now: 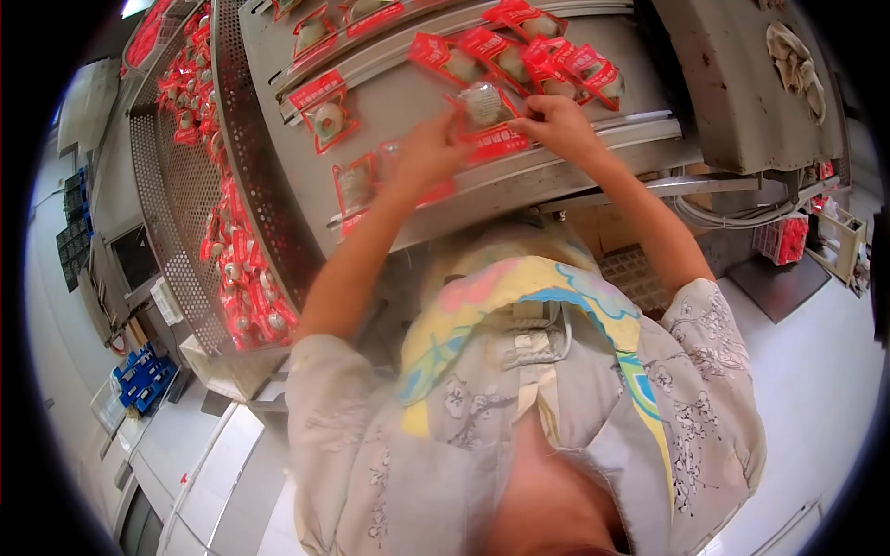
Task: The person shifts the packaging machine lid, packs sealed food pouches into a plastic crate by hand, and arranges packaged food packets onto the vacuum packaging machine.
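Note:
On the metal sealing bed (380, 88) lie several red and clear plastic packets, each with a pale, egg-like round item inside. My right hand (563, 128) pinches the right edge of one packaged egg (484, 104) near the front rail. My left hand (429, 153) is at that packet's left side, smeared by motion, so its grip does not show clearly. Beneath and left of my left hand are a packaged egg (355, 185) and another partly hidden one. Farther left, a packaged egg (328, 120) lies flat by itself. Behind my right hand, several packets overlap in a cluster (556, 69).
A perforated metal trough (171, 199) on the left holds many red packets (243, 287). Metal rails (593, 134) run along the bed's front. A machine housing (742, 83) with a cloth (795, 69) stands right. A basket of red packets (783, 239) is low at right.

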Tool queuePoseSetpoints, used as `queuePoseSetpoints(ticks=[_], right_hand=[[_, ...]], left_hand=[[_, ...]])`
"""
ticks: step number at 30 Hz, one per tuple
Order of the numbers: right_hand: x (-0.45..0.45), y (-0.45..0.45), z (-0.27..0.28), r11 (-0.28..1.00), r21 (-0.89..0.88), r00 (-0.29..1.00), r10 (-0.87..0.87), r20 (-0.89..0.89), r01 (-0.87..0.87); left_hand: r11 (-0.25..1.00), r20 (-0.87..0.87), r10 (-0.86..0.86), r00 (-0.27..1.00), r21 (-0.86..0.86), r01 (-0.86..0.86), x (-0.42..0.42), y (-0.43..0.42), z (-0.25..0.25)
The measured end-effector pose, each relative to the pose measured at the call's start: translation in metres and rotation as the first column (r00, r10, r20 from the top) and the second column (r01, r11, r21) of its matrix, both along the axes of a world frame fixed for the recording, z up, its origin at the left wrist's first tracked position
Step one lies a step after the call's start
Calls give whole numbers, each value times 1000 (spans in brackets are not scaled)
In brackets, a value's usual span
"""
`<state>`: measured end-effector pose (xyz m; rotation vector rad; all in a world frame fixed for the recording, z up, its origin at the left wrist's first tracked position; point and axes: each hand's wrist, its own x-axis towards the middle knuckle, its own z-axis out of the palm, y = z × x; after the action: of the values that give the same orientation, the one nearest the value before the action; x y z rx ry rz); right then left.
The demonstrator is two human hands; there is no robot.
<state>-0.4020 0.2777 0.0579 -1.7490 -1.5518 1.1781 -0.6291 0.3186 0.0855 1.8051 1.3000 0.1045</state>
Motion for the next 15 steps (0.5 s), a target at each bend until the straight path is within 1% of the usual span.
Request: queuePoseSetpoints(ticks=[1, 3, 5, 6, 8, 9, 11, 12, 15], right_hand=[[-5, 4, -2, 998, 57, 994, 20, 106, -26], [-9, 9, -11, 999, 44, 988, 11, 152, -18], [-11, 13, -20, 1000, 1, 979, 24, 202, -24], [-8, 15, -24, 997, 4, 974, 76, 215, -78], [-2, 16, -30, 982, 8, 954, 179, 240, -186], [-1, 19, -26, 974, -58, 946, 226, 232, -218], [2, 27, -15, 942, -185, 926, 316, 208, -280], [3, 29, -17, 932, -176, 917, 350, 193, -318], [8, 32, -23, 901, -153, 892, 428, 149, -407]], left_hand=[[993, -59, -1, 998, 116, 8, 0, -1, -5], [940, -174, 19, 984, 339, 42, 3, -3, -18], [949, -335, 7, 942, 299, 99, 7, -5, -21], [955, -412, -3, 911, 270, 126, 8, -6, -19], [981, -389, -57, 919, 150, 124, 9, -5, -11], [988, -375, -81, 924, 91, 123, 10, -4, -8], [984, -356, -95, 930, 110, 143, 9, -5, -6], [981, -346, -100, 933, 123, 151, 9, -4, -6], [974, -324, 5, 946, 218, 70, 8, -7, -17]])
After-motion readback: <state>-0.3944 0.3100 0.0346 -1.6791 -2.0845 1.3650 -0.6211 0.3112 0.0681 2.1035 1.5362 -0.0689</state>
